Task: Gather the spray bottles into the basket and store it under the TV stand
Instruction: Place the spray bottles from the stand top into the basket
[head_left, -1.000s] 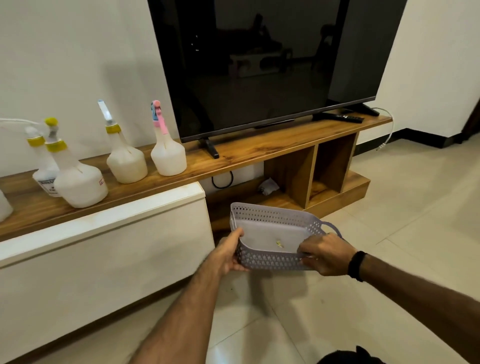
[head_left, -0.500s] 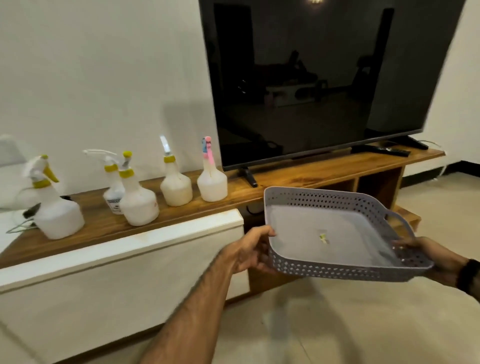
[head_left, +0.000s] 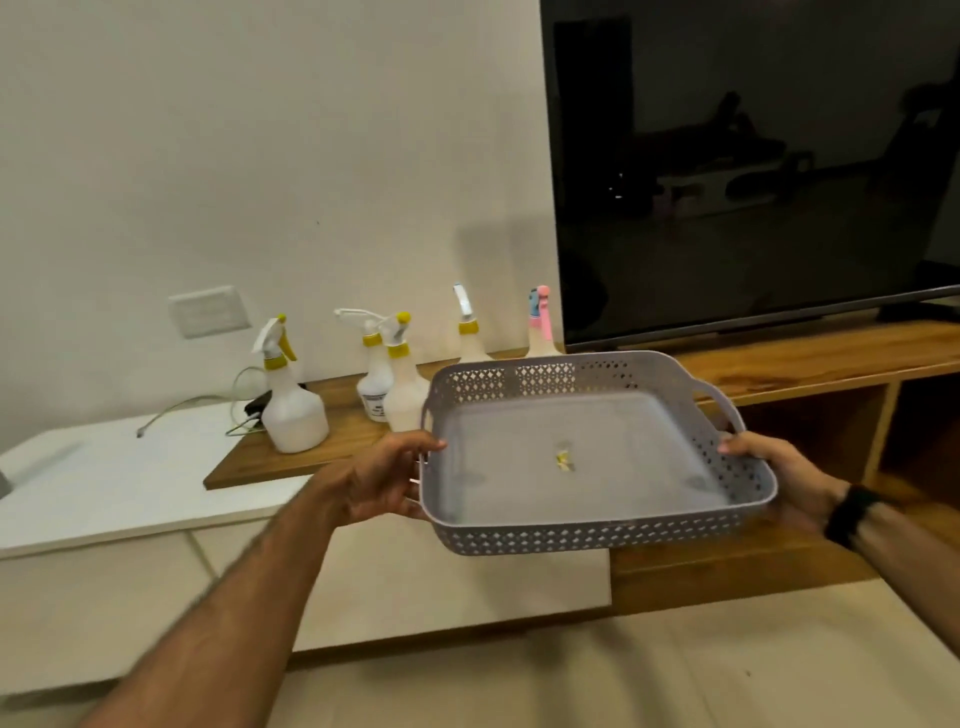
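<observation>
I hold a grey perforated basket in the air in front of the wooden TV stand. My left hand grips its left end and my right hand grips its right end by the handle. Only a small yellow scrap lies inside. Several white spray bottles stand on the stand's top behind it: one with a yellow collar at the left, a pair beside the basket's corner, another yellow-collared one and a pink-nozzled one partly hidden by the basket's far rim.
A large black TV stands on the right part of the stand. A white cabinet top lies at the left with a loose cable. A wall socket is above it. Open wooden shelves show at the right; tiled floor below.
The basket rose from low near the floor to the level of the stand's top and shifted left toward the bottles. My view turned left and up.
</observation>
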